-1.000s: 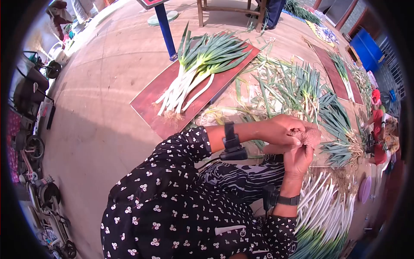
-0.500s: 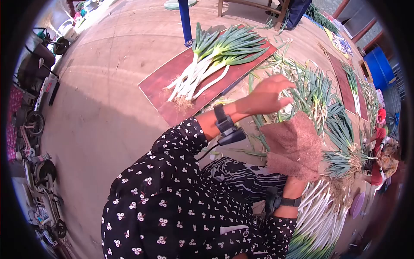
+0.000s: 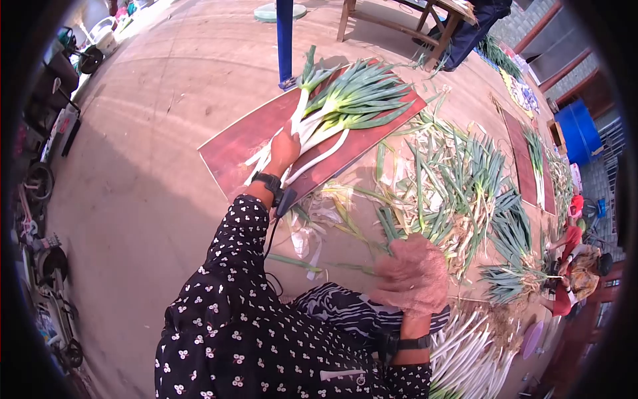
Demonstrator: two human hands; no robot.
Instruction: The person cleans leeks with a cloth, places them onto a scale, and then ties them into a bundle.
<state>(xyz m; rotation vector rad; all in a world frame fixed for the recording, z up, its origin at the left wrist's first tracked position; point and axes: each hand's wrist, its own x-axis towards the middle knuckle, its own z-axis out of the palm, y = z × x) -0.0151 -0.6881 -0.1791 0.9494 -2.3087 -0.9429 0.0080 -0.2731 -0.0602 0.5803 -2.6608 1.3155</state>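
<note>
My left hand (image 3: 284,150) reaches onto a dark red board (image 3: 226,147) and is closed round the white stalk of a green onion (image 3: 300,106). Beside it lies a bunch of green onions (image 3: 359,93), leaves pointing away from me. A reddish-brown cloth (image 3: 411,276) is bunched over my right hand, in front of my patterned trousers; the fingers under it are hidden. Close below the cloth, trimmed white onions (image 3: 465,352) lie in a pile.
Loose peelings and leaves (image 3: 425,186) cover the floor beyond the cloth. Untrimmed onions (image 3: 512,233) lie to the right, near another person (image 3: 581,272). A second board (image 3: 518,153) and a blue barrel (image 3: 578,133) stand farther right. A blue post (image 3: 284,46) rises behind the board.
My left hand has moved left onto the board and taken hold of an onion stalk. The cloth on my right hand has come down and left, and is now more bunched.
</note>
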